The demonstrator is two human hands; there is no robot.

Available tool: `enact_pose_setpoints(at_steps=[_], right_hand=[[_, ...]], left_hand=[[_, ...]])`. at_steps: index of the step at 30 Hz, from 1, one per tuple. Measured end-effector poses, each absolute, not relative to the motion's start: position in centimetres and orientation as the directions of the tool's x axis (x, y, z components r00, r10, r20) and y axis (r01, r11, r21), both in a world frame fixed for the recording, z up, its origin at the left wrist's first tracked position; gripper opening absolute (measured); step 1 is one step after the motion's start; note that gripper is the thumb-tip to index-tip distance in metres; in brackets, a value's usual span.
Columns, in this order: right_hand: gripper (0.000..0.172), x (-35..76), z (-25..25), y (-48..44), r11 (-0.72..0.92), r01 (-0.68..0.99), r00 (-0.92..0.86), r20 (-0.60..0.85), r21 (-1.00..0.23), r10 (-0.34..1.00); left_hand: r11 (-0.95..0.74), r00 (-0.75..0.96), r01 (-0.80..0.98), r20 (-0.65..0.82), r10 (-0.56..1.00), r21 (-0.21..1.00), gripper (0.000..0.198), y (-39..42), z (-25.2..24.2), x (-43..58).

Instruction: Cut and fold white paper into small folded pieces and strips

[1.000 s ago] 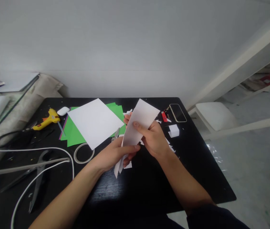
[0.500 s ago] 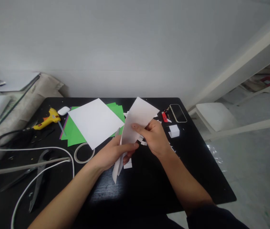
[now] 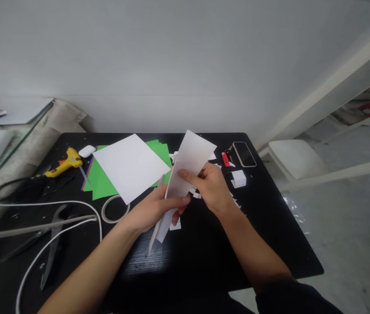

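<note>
A folded sheet of white paper (image 3: 191,150) is held up between my two hands over the black table. My left hand (image 3: 159,206) pinches its lower left edge, thumb on the near face and fingers behind. Higher on the right side, my right hand (image 3: 209,183) grips the same paper, its thumb lying on the face and the other fingers partly hidden behind. Below my left hand the layers of the paper spread slightly apart. A flat white sheet (image 3: 131,168) lies on green sheets (image 3: 101,187) left of my hands.
Left on the black table (image 3: 237,257) are a yellow glue gun (image 3: 69,162), a tape roll (image 3: 104,213), large scissors (image 3: 54,248) and a white cable (image 3: 101,235). Toward the right lie a phone (image 3: 244,154), a red lighter (image 3: 225,159) and a small white paper block (image 3: 238,179). Paper scraps lie beneath my hands.
The held paper has turned slightly, its lower end shifting left and its upper corner rising a little. Both hands keep their grip in nearly the same place.
</note>
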State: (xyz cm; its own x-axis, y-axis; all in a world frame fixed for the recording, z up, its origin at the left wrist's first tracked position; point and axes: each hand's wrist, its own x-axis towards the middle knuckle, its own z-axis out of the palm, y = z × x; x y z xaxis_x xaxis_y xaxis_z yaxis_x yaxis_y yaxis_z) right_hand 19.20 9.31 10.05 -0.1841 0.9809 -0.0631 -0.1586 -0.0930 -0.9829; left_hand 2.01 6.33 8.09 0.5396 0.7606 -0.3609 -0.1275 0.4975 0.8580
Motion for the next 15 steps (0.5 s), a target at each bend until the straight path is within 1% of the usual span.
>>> enact_pose_setpoints(at_steps=[3,6,8,10,13,15], right_hand=[[0.028,19.5,10.2,9.4,-0.090,-0.167,-0.199,-0.056,-0.982,0.978],[0.025,20.1,10.1,9.8,-0.065,-0.220,-0.158,-0.030,-0.973,0.987],[0.025,20.5,10.1,10.0,-0.024,-0.260,-0.102,0.002,-0.965,0.995],[0.026,20.9,10.3,10.1,0.017,-0.264,-0.047,0.030,-0.964,0.998],[0.026,21.7,10.9,10.5,0.068,-0.243,0.019,0.066,-0.968,0.998],[0.028,22.6,11.3,10.9,0.141,-0.208,0.085,0.125,-0.968,0.988]], left_hand=[[0.485,0.554,-0.117,-0.348,0.756,0.867,0.027,6.4,8.1,1.8],[0.416,0.575,-0.051,-0.314,0.756,0.908,0.026,6.5,8.4,1.4],[0.342,0.582,0.021,-0.289,0.760,0.940,0.027,6.7,8.8,1.0],[0.268,0.590,0.103,-0.276,0.759,0.958,0.030,7.0,9.2,0.5],[0.183,0.581,0.261,-0.306,0.754,0.948,0.033,7.3,9.9,-0.4],[0.141,0.547,0.332,-0.312,0.777,0.933,0.034,7.5,10.2,-1.0]])
